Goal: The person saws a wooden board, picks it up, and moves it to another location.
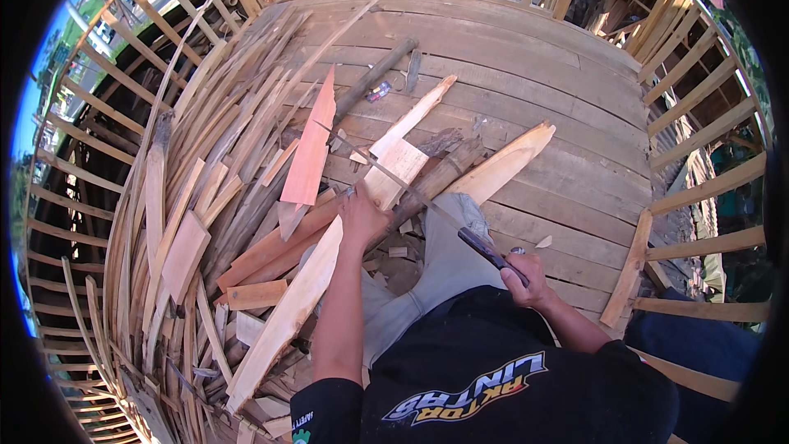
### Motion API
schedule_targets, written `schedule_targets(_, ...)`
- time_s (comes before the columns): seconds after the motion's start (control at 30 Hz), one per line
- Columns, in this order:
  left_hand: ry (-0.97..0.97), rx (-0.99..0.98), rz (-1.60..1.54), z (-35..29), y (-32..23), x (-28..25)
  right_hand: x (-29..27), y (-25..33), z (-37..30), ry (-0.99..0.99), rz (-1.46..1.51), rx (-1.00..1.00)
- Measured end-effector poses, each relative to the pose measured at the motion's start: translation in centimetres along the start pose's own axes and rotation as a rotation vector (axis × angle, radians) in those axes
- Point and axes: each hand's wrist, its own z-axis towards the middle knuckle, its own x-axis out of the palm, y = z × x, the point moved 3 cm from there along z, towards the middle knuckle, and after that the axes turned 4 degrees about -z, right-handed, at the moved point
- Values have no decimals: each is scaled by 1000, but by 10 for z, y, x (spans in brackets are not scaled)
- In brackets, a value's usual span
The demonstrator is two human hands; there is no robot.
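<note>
Black shirt cloth (493, 378) fills the bottom of my view, closest to me, at 6 o'clock. From it my left hand (362, 218) reaches up to the middle and wraps shut around a long pale plank (300, 292). That plank runs from 7 o'clock up to the middle, over my grey trouser knee (444, 259). My right hand (526, 275), at about 4 o'clock, is shut tight on the dark handle of a long knife (411, 193). Its thin blade points up toward 11 o'clock and crosses the top of the plank. I think the plank is stiff and fairly light, but rough, with sharp split ends. A good place to hold it is the flat middle, well away from the blade. Loose wood scraps (205, 222) lie in a heap at 9 o'clock. All of it rests on a board floor (559, 99) with rails around it.
</note>
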Motion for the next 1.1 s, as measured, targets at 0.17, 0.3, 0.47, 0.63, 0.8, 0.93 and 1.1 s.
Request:
schedule_targets(0.17,30,2,-18,4,-5,-6,-3,-11,-4,40,-4,5)
schedule_targets(0.3,13,-31,12,2,-10,-10,-16,-9,-21,95,-30,1)
schedule_targets(0.47,-35,-11,23,4,-6,0,-53,-3,-62,153,-41,73)
schedule_targets(0.63,-9,11,9,1,-4,-3,-67,3,-72,198,-105,54)
schedule_targets(0.8,-26,71,-14,-4,-11,-4,-8,19,7,139,-40,80)
schedule_targets(0.93,-59,39,16,-6,-15,-8,23,24,51,65,9,55)
schedule_targets(1.1,-75,21,16,-5,-1,-6,-15,20,-13,175,6,140)
